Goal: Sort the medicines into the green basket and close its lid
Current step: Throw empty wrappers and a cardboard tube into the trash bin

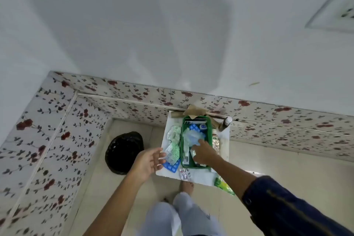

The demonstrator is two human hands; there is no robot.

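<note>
From the head camera we looked down on a small white table (199, 176) standing against a wall band of white tiles with red flowers (134, 94). On it sat the green rectangular plastic basket (210, 134), open at the top, with a blue blister sheet of round tablets (195, 127) near its far end and a heap of pale, clear-wrapped packets (191, 137) in the middle. Our right hand (205, 154) reached down into the basket, fingers bent and resting on the packets; whether it pinched any of them, we could not tell. Our left hand (148, 163) hovered at the table's left edge, fingers spread and loosely curled, its fingertips just beside a green-and-white blister strip (173, 152) that lay outside the basket. More silvery-green strips (174, 133) lay beyond it, another blue tablet sheet (173, 167) lay near the front corner, and a small red-and-white strip (184, 173) lay in front of the basket. To the basket's right stood a white-capped bottle (228, 121) and a strip of pale tablets (216, 143). A black bag (123, 151) sat on the floor to the left.
</note>
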